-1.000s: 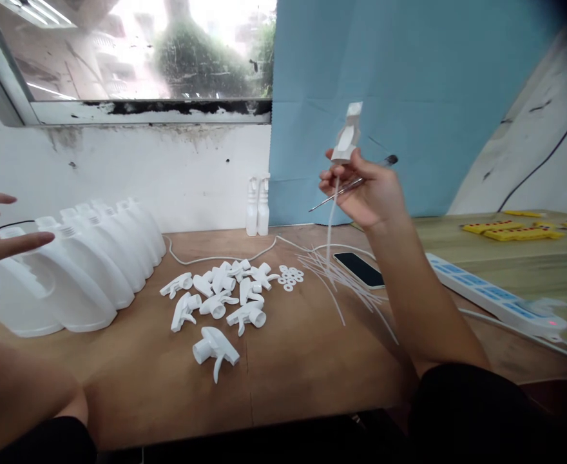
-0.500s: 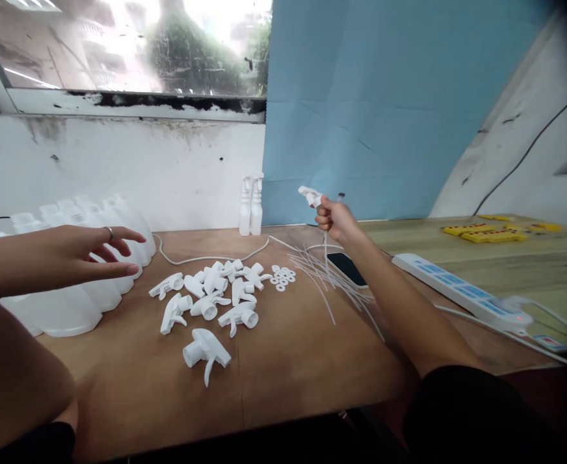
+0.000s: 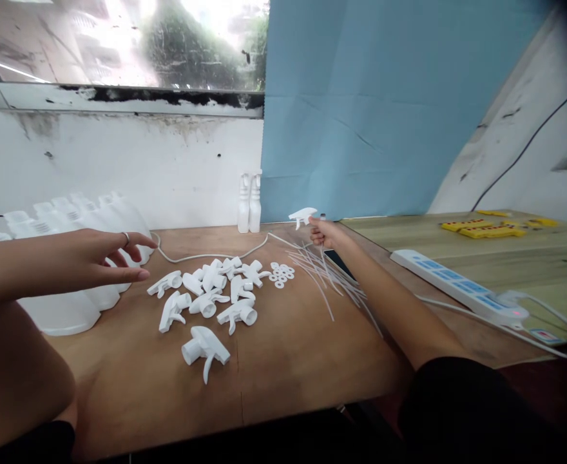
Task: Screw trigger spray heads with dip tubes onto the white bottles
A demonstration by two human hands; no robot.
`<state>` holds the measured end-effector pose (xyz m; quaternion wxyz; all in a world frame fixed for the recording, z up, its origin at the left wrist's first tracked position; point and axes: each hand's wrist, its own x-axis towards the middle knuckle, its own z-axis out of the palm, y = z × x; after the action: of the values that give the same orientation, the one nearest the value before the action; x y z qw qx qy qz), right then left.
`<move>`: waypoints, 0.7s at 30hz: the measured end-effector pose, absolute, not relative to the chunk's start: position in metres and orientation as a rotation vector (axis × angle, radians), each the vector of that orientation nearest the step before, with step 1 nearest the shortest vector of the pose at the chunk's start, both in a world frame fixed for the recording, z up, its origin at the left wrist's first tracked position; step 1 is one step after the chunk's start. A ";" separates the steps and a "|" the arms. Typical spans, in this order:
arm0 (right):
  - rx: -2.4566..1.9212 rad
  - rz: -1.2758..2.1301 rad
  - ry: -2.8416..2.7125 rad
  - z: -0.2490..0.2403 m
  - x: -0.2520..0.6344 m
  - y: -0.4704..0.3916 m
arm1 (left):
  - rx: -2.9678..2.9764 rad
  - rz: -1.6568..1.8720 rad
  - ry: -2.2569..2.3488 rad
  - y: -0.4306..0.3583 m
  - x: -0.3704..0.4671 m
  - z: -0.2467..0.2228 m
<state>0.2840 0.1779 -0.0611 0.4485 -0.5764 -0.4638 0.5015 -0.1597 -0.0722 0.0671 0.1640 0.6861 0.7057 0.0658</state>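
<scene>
One spray nozzle (image 3: pixel 301 216) was gripped in the right hand (image 3: pixel 325 233) at one o'clock. The left hand (image 3: pixel 112 260), fingers spread, hovered by white bottles (image 3: pixel 68 316) at ten o'clock; loose nozzles (image 3: pixel 207 348) covered the bench (image 3: pixel 293 361) between.

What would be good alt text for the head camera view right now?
A right hand holds a white spray trigger above thin tubes on a wooden table. The open left hand hovers before white bottles, beside loose triggers.
</scene>
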 end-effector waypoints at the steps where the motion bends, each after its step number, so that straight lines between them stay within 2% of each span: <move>1: -1.440 1.227 -1.159 -0.062 0.284 0.177 | 1.977 0.193 1.986 -0.071 -0.160 0.066; 13: -1.429 0.873 -1.347 -0.040 0.278 0.159 | 2.219 0.019 1.435 -0.059 -0.151 0.063; 17: -1.298 0.901 -1.475 -0.012 0.258 0.134 | 2.223 0.223 1.261 -0.035 -0.132 0.062; 21: -1.012 0.909 -1.803 0.008 0.222 0.089 | 2.252 0.723 1.213 -0.002 -0.101 0.041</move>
<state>0.2216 0.0891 0.0084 0.4273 -0.4050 -0.7218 0.3638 -0.1011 -0.0024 0.0412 0.2393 0.8227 0.4429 0.2641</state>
